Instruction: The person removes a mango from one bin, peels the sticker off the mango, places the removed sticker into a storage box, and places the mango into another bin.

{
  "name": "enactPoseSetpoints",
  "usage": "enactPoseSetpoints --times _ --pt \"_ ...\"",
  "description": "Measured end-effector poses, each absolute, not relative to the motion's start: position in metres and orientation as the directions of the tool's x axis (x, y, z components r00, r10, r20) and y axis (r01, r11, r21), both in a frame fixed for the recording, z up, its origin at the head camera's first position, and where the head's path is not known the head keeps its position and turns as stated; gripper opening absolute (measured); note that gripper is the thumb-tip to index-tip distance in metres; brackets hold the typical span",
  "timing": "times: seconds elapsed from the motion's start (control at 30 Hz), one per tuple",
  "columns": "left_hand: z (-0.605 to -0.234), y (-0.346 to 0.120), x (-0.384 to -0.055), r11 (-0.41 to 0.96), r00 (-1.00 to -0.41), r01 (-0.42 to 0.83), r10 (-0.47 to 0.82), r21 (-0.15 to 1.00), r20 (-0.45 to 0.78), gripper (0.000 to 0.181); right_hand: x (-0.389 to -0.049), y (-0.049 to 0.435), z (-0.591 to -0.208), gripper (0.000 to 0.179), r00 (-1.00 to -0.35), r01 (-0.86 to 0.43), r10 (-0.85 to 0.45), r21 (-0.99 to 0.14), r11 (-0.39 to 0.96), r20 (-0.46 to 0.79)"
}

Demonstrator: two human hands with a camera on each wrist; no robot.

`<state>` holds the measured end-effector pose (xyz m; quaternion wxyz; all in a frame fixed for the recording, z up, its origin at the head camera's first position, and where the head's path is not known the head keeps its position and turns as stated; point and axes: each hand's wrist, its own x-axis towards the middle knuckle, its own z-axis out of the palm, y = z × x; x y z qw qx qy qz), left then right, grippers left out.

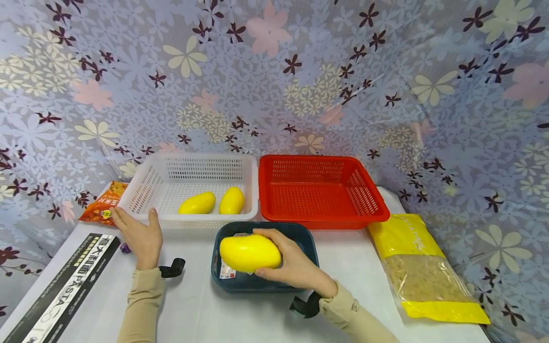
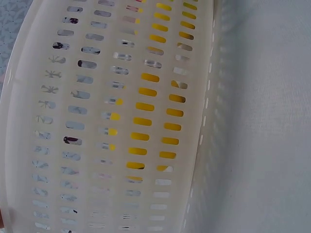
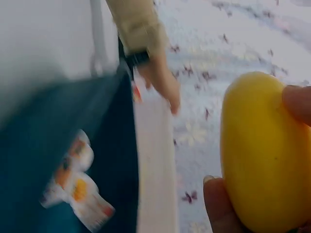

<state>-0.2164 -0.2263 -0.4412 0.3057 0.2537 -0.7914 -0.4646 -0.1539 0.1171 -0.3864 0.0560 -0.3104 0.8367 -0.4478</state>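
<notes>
My right hand [image 1: 296, 262] grips a yellow mango [image 1: 250, 253] above a dark teal bin [image 1: 266, 287]. Thumb and fingers press its sides in the right wrist view, where the mango [image 3: 265, 150] fills the right side. Small printed packets [image 3: 80, 182] lie inside the bin. My left hand [image 1: 140, 238] is at the front left corner of the white basket [image 1: 147, 190], its fingers extended and holding nothing. Two more mangoes, one lying sideways [image 1: 197, 203] and one more upright [image 1: 231, 201], are in that basket. Through the slots of the basket wall [image 2: 102, 126], yellow shows in the left wrist view.
A red basket [image 1: 321, 219] stands right of the white one. An orange snack bag [image 1: 105, 205] lies left, behind a long black-and-white pasta box [image 1: 64, 290]. On the right is a yellow-and-clear bag [image 1: 424, 271] of flaky food. Flowered cloth [image 1: 274, 85] hangs behind the table.
</notes>
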Motion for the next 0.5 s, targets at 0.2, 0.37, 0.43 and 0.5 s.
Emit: enactPoseSetpoints --times 0.2,0.37,0.43,0.5 --pt "-0.443 -0.227 -0.216 0.436 -0.682 -0.11 -0.687 0.893 0.251 0.084 -0.206 0.103 -0.375 0.069 -0.829 -0.495 -0.497 -0.751 0.437 0.257" --pt "-0.444 -0.226 -0.216 0.438 -0.677 -0.107 -0.689 0.893 0.257 0.085 -0.24 0.085 -0.375 0.066 -0.835 -0.509 -0.477 -0.718 0.476 0.276" --pt "-0.443 -0.226 -0.216 0.441 -0.674 -0.105 -0.69 0.891 0.263 0.085 -0.25 0.077 -0.378 0.064 -0.837 -0.505 -0.474 -0.72 0.477 0.273" --pt "-0.443 -0.227 -0.217 0.442 -0.676 -0.101 -0.688 0.891 0.265 0.085 -0.257 0.069 -0.38 0.063 -0.841 -0.496 -0.47 -0.73 0.469 0.27"
